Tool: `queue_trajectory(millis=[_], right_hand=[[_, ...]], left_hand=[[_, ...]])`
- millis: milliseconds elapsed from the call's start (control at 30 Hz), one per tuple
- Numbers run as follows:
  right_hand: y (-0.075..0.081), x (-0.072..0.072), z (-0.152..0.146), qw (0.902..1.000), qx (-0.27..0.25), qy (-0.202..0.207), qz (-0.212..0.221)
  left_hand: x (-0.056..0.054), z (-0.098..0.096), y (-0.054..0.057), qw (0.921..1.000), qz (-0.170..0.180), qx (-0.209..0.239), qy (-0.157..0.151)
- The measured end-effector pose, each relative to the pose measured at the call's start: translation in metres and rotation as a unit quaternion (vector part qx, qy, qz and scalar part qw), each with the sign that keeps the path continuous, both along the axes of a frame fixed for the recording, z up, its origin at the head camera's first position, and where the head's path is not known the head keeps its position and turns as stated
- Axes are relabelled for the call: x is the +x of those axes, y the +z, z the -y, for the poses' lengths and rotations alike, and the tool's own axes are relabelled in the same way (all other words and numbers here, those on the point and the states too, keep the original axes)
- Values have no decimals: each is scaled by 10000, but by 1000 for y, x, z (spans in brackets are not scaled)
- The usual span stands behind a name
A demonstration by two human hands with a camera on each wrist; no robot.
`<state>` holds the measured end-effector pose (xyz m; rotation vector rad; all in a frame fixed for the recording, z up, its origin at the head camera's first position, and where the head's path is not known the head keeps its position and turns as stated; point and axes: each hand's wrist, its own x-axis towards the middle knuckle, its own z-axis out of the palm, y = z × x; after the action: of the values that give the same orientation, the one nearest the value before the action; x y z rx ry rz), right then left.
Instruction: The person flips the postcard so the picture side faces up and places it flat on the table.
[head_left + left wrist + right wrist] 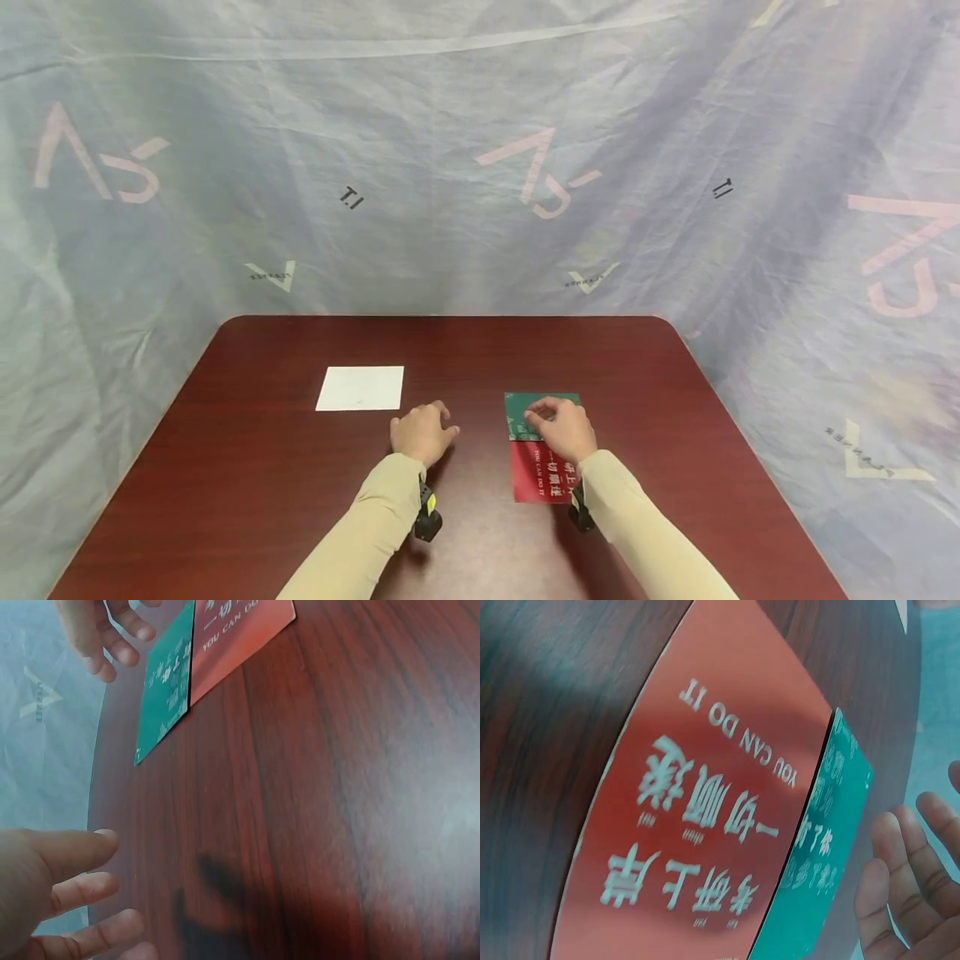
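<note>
Hovering over the green card (166, 682), right hand (562, 429): fingers lightly bent and apart, nothing in them; wrist views show a gap to the card, though how high is hard to tell. Left hand (420, 433) hangs above the table (187, 500) between the green and white cards, fingers spread, holding nothing, shadow below. Hands well apart from each other. Green card lies flat in the right half of the table, between its middle and its right edge; red card (686, 802), printed YOU CAN DO IT, adjoins it on the side toward the near edge. Dark line at the seam; can't tell if one overlaps the other. White card (362, 389) sits flat by itself toward the far left corner, in reach of the left hand. Risks, as judged: cards look thin and lie flat, so fingertips may slide over the top without getting under a rim. A press that drags sideways could shove green against red and skew the seam, or push one up over the other. If the two are joined, lifting one would pull both. Right sleeve or wrist camera (581, 510), close above red, might brush it if the arm drops.
</note>
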<state>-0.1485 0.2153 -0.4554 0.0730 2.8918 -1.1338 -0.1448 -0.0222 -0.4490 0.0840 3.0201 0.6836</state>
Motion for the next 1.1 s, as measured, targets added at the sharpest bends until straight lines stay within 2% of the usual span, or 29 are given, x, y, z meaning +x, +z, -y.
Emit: queue_trajectory(millis=[233,667,1100], right_hand=[[-2,-5,11,9999,48,122,15],[-1,-10,36,9995,-111,221,191],[-2,-21,65,9992,-178,256,230]], left_hand=[[-2,10,1,9999,43,34,114],[-9,30,-6,9995,27,100,287],[-13,58,-2,9986,157,-91,489]])
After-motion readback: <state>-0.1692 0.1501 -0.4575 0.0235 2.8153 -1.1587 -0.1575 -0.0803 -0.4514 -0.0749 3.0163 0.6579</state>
